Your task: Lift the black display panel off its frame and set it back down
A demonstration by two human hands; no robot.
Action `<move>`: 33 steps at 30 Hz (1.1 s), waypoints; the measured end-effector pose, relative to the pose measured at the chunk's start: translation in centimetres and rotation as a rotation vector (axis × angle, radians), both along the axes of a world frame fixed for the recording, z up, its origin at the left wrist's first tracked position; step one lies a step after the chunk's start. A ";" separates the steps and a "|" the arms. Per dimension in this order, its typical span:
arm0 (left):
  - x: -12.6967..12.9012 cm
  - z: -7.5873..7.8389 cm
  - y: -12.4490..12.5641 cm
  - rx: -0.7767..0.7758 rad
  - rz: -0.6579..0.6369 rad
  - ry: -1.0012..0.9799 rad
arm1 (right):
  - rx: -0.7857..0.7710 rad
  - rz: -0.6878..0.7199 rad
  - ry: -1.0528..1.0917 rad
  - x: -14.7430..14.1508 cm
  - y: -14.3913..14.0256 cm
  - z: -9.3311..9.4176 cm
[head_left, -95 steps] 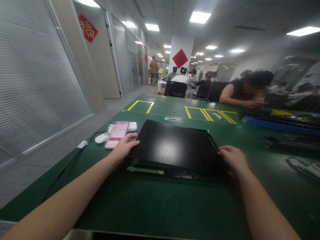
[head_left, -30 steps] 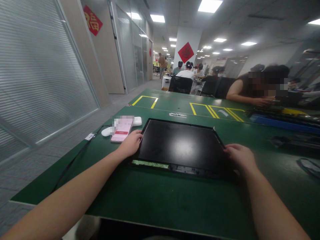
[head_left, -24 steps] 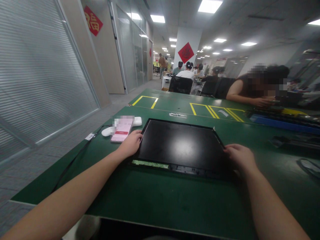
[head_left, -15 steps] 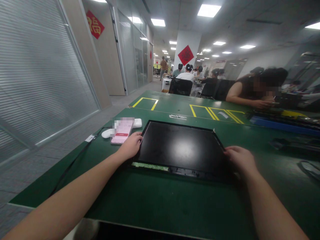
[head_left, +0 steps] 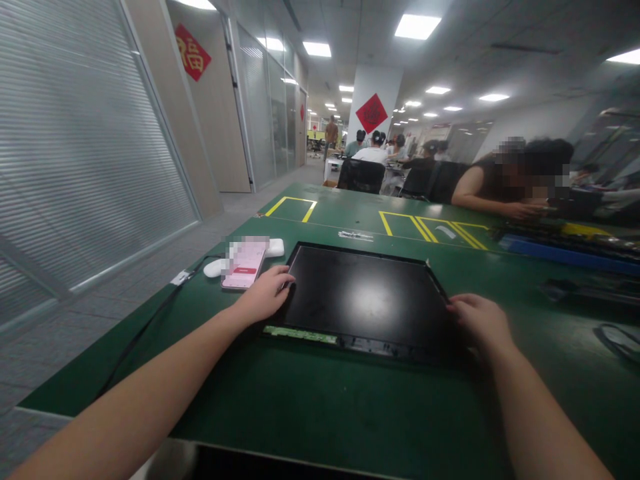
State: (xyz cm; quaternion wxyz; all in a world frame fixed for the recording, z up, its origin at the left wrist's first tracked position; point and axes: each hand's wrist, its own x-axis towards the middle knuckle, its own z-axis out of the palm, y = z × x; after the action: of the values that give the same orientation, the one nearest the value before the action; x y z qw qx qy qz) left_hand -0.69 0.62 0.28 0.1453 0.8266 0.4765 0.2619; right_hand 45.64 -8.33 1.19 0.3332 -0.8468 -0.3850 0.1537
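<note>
A black flat screen panel lies face up on the green table, with a green circuit board strip along its near edge. My left hand holds the panel's left edge, its fingertips bent over the rim onto the glass. On the other side, my right hand pinches the right edge between thumb and fingers. The undersides of both grips are hidden. Light glares off the middle of the screen.
Left of the panel lie a phone, a white mouse, a white case and a black cable. Yellow tape marks the table's far part. At right are a blue tray and a co-worker leaning on the table.
My left hand has shifted slightly right, and its fingers now reach further over the panel's left rim. The right hand and the panel stay nearly in place.
</note>
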 end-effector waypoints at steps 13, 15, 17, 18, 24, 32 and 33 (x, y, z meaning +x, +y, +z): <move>0.2 1.5 -1.4 -0.066 -0.361 0.080 | -0.003 0.012 -0.032 -0.4 -0.2 0.2; 0.3 1.6 -1.5 -0.069 -0.394 0.088 | 0.004 0.014 -0.030 -0.4 -0.2 0.1; 0.2 1.8 -1.5 -0.058 -0.426 0.104 | 0.014 0.011 -0.020 -0.3 -0.1 0.0; 0.2 1.8 -1.5 -0.054 -0.439 0.113 | 0.017 0.010 -0.013 -0.3 -0.1 -0.1; 0.0 2.1 -1.6 -0.097 -0.462 0.158 | 0.020 0.014 -0.012 0.0 0.0 -0.3; -0.5 2.3 -1.3 -0.090 -0.459 0.170 | 0.027 0.027 -0.024 0.2 0.0 -0.3; -0.6 2.3 -1.3 -0.083 -0.460 0.170 | 0.032 0.028 -0.024 0.2 0.0 -0.3</move>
State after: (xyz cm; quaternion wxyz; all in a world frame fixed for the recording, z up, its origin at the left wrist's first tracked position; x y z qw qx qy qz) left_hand -1.28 -0.66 2.57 0.1940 0.9257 0.2968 0.1316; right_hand 45.87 -8.37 0.84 0.3400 -0.8376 -0.4032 0.1422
